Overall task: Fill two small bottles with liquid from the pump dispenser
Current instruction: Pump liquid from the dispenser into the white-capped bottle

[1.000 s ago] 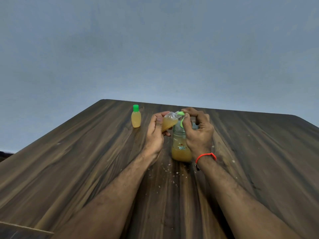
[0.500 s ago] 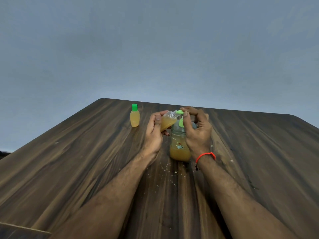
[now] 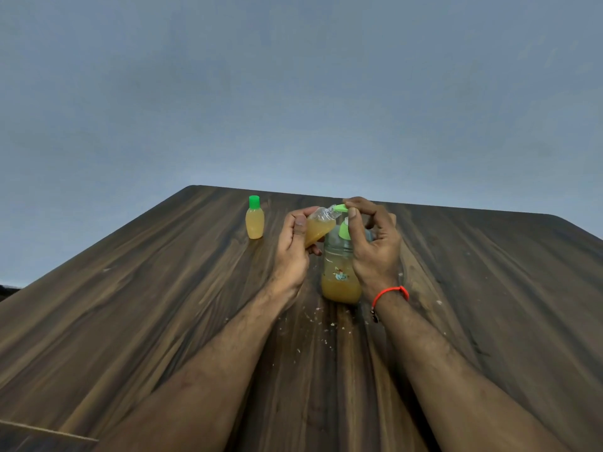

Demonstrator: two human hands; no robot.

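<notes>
Head view: one small bottle (image 3: 255, 222) is seen standing upright on the wooden surface (image 3: 137, 308), well to the left of the hands, filled with amber liquid nearly to the neck and closed with a green cap, so that half of the task can be judged finished. The second small bottle (image 3: 320, 227) is held tilted in the left hand (image 3: 292, 252), whose fingers are wrapped round its body; its open neck is pointed at the green spout of the pump dispenser (image 3: 341, 267), and it appears roughly two-thirds full. The dispenser is stood on the surface between the two hands, with liquid left only in its lower part. The right hand (image 3: 375, 243) is curled over the pump head, fingers bent on the green top and thumb laid along the collar, apparently pressing. Whether liquid is flowing cannot be told. Left to be done, by judgement: topping up this bottle, capping it and setting it down; no second cap is visible. Pale crumbs are scattered on the surface near the dispenser
</notes>
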